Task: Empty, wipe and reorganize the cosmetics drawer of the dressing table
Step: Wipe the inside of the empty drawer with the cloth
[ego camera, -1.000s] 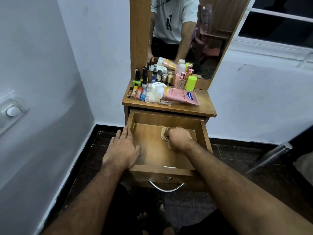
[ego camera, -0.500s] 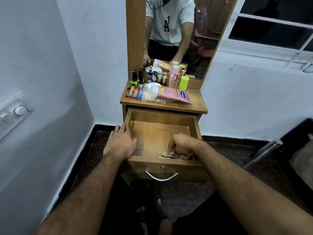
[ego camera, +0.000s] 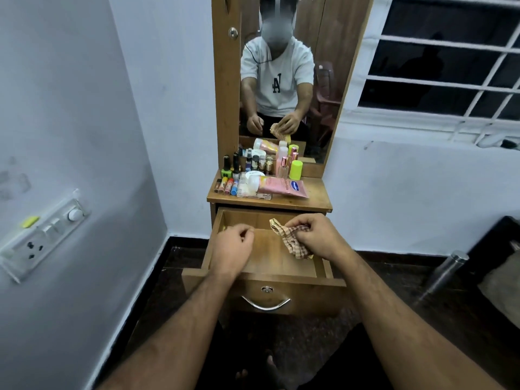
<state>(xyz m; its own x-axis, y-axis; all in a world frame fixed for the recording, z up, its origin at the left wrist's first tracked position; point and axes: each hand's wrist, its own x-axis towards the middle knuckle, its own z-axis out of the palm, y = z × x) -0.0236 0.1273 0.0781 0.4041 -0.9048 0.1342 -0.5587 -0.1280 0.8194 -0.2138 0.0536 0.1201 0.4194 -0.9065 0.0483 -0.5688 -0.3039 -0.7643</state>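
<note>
The wooden drawer point(ego camera: 281, 280) of the dressing table stands pulled out, its bare floor point(ego camera: 274, 257) showing. My right hand point(ego camera: 320, 235) grips a checked cloth point(ego camera: 289, 239) and holds it up over the drawer's right side. My left hand point(ego camera: 233, 244) hovers over the drawer's left side with its fingers loosely curled and nothing in it. On the tabletop point(ego camera: 315, 202) the cosmetics stand crowded: a pink tube point(ego camera: 281, 187), small lip balms point(ego camera: 225, 185), nail polish bottles point(ego camera: 233, 164), a lime-green cap point(ego camera: 296, 168).
The mirror point(ego camera: 287, 80) above the table reflects a person in a white shirt. A white wall with a switch panel point(ego camera: 42, 235) runs along the left. A barred window point(ego camera: 444, 66) is at the right. A metal leg point(ego camera: 441, 274) slants at the right over the dark floor.
My right hand has lifted the cloth off the drawer floor and raised it above the drawer. My left hand has left the drawer's left edge and moved inward, fingers curling.
</note>
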